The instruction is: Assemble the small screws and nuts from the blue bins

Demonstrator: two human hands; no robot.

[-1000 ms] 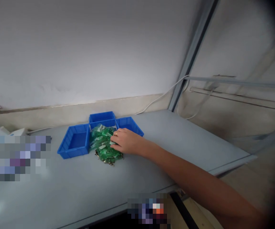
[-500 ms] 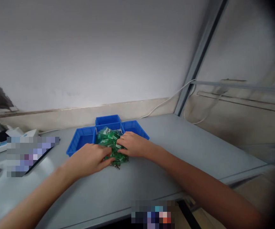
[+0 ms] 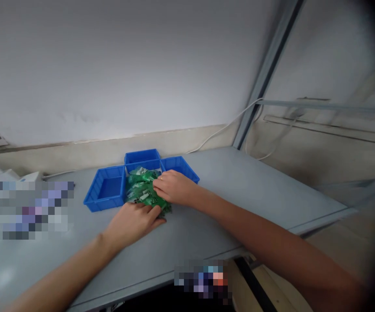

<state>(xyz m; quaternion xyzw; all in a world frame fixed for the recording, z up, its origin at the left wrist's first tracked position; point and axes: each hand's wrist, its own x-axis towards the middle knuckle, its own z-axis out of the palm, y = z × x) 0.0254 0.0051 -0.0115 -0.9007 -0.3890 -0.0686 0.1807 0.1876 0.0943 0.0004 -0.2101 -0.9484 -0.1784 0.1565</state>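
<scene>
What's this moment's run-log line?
left hand: at near edge of green pile | right hand: on pile's right side | blue bins: left, right, behind pile

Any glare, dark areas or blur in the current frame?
Head view: pale glare on the near left of the gray tabletop; the white wall dims toward the top, and blackness swallows the right edge. Also in the head view, fine detail in the green plastic pile looks soft, and pixelated blocks mask patches at left and bottom.

Fingers (image 3: 154, 212) partly hide the green pile (image 3: 139, 187).
</scene>
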